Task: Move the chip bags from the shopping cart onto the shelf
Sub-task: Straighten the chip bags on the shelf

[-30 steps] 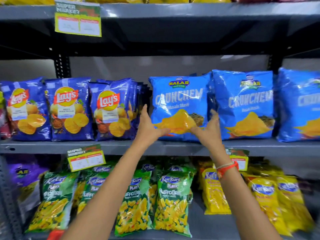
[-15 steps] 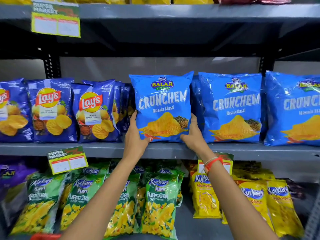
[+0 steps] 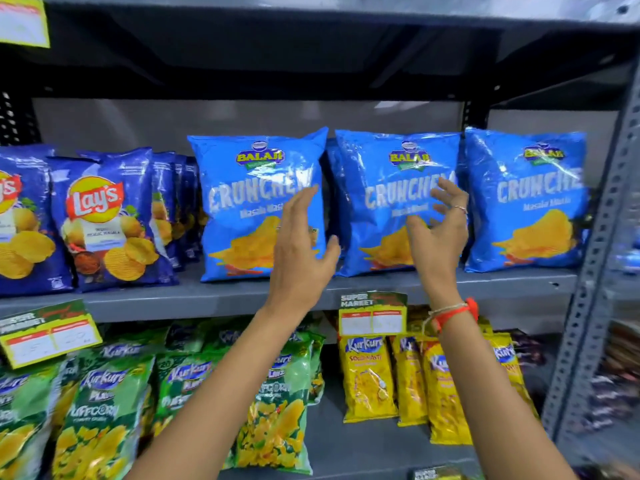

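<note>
A light-blue Crunchem chip bag (image 3: 242,202) stands upright on the grey middle shelf (image 3: 207,296), leftmost of three such bags. My left hand (image 3: 298,251) hovers in front of its right half, fingers spread, holding nothing. My right hand (image 3: 438,233) is raised before the second Crunchem bag (image 3: 384,188), fingers apart and empty, with a red band on the wrist. A third Crunchem bag (image 3: 526,199) stands at the right. The shopping cart is out of view.
Dark-blue Lay's bags (image 3: 100,220) fill the shelf's left side. Below hang green Kurkure Puffcorn bags (image 3: 100,410) and yellow Kurkure bags (image 3: 367,375), with price tags (image 3: 372,313) on the shelf lip. A perforated steel upright (image 3: 595,271) bounds the right.
Both hands gripped the lower corners of the Crunchem bag and set it upright on the shelf; now they have let go and pulled back, open. The view has shifted right.
</note>
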`<state>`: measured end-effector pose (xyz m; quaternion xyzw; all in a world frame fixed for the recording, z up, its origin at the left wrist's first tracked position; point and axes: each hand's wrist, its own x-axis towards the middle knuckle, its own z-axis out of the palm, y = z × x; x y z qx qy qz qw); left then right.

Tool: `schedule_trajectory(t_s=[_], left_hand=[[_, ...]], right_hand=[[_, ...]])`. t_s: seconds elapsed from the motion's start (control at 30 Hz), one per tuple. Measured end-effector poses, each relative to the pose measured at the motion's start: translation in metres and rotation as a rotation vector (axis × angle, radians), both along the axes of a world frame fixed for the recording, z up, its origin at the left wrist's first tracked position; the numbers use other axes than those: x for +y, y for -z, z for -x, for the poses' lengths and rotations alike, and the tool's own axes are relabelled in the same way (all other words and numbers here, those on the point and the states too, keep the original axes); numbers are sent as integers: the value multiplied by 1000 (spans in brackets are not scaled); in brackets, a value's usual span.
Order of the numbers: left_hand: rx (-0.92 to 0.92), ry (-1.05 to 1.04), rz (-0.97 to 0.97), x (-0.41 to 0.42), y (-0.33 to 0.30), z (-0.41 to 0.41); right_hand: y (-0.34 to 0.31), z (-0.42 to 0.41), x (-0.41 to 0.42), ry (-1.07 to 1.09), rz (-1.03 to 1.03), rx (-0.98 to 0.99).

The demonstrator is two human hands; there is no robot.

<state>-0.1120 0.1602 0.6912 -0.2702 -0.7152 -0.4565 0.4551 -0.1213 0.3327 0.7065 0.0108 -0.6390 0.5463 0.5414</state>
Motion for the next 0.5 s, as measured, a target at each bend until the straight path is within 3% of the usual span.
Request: schedule_trajectory(t_s=[0.13,0.23,0.33,0.5], left_hand=[[-224,83,184,48,7,21],[-289,44,211,64,17,35],[-270,8,204,71,25,41],[-247,29,161,70,23,49]], right_hand=[[12,11,51,134,-66,-254],[24,16,71,21,-120,-405],[34,17,74,-136,-127,-468],[40,15,67,-145,-160,-456]])
